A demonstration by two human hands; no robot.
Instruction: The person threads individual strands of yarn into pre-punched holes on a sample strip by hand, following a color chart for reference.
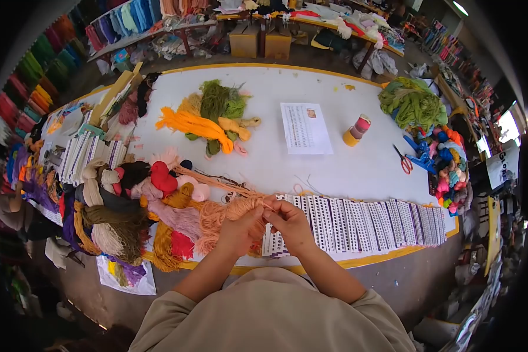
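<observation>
A skein of peach yarn is bunched over my left hand, whose fingers are closed around it. My right hand meets it fingertip to fingertip, pinching thin strands of the same yarn. More peach yarn spreads on the table to the left of my hands, and a long strand trails up and left across the pile. Under and right of my right hand lies a long row of white punched cards with purple edges, overlapping one another. My fingers partly hide the pinched strands.
Many-coloured skeins pile along the table's left front. Orange and green yarn, a printed sheet and stacked thread cones lie farther back. Red-handled scissors, a blue tool and green yarn are at right.
</observation>
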